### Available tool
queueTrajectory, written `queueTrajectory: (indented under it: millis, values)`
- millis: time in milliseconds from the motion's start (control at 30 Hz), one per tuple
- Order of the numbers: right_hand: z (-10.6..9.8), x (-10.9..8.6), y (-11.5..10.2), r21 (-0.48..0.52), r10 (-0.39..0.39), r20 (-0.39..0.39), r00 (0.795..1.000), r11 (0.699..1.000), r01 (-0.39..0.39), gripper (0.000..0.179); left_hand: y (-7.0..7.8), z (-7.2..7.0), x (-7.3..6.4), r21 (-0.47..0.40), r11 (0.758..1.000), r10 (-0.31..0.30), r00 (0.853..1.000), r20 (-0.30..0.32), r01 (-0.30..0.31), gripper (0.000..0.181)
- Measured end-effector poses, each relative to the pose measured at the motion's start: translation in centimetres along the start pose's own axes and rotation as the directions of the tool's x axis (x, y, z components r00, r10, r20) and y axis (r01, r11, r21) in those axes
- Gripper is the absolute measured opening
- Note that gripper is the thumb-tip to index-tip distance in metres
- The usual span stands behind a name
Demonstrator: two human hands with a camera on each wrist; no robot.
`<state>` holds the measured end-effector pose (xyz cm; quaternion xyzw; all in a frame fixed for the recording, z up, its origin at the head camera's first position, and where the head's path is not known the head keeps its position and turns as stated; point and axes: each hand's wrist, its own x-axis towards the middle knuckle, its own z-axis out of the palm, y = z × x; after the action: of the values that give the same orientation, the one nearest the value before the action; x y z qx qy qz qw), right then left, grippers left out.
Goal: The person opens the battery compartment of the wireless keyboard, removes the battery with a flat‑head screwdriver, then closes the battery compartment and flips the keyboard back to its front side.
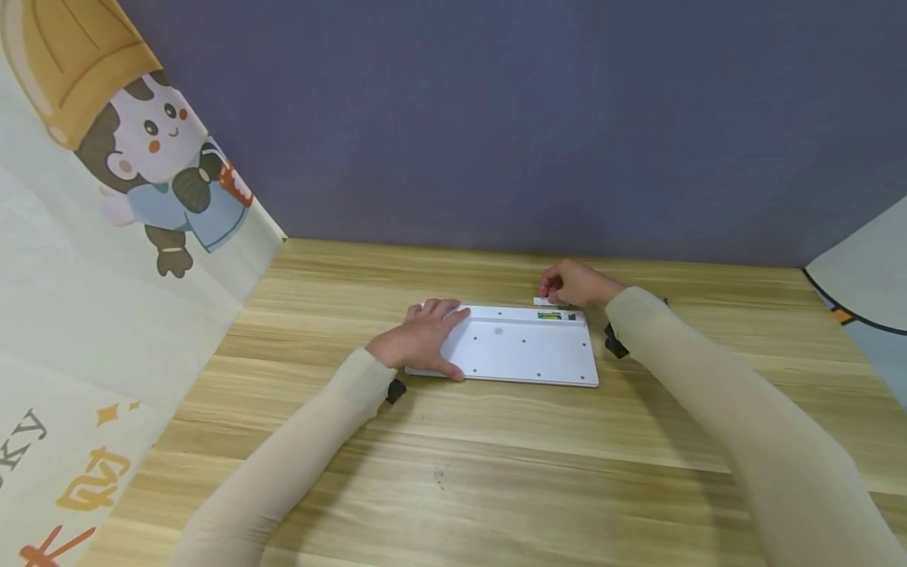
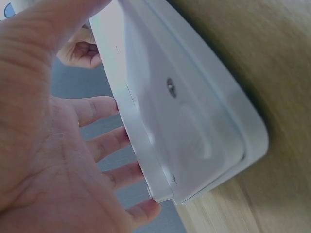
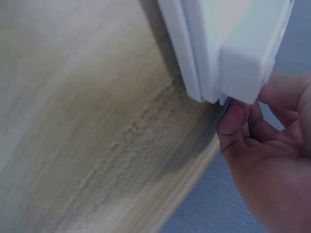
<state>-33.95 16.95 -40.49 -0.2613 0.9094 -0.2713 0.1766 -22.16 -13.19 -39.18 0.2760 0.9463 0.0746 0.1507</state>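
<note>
A white keyboard [image 1: 506,354] lies face down on the wooden table, small screws dotting its underside. Near the right end of its raised back strip, an uncovered battery compartment shows a green battery [image 1: 549,316]. My left hand [image 1: 423,339] rests across the keyboard's left end, fingers spread, thumb by the near edge; in the left wrist view its fingertips touch the raised strip. Just beyond the compartment, my right hand [image 1: 575,283] pinches a small flat white piece [image 1: 542,301], apparently the battery cover. In the right wrist view the keyboard's corner [image 3: 240,73] hides most of those fingertips.
The wooden table [image 1: 453,472] extends around the keyboard. A dark grey-blue panel [image 1: 496,134] rises behind its far edge, close beyond my right hand. On the left stands a white wall [image 1: 64,315] with cartoon prints. Each wrist wears a black strap mount.
</note>
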Motion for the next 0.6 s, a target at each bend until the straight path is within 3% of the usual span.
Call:
queueTrajectory:
  millis: [400, 600]
  values:
    - [-0.6, -2.1, 0.5, 0.023, -0.072, -0.082, 0.994, 0.997, 0.074, 0.005, 0.1, 0.0, -0.1, -0.014, 1.0, 0.008, 1.0, -0.002, -0.009, 0.108]
    - [-1.3, -3.8, 0.8, 0.006, -0.041, -0.076, 0.996, 0.999, 0.041, 0.007, -0.1, 0.0, -0.4, -0.022, 1.0, 0.019, 1.0, -0.013, -0.019, 0.107]
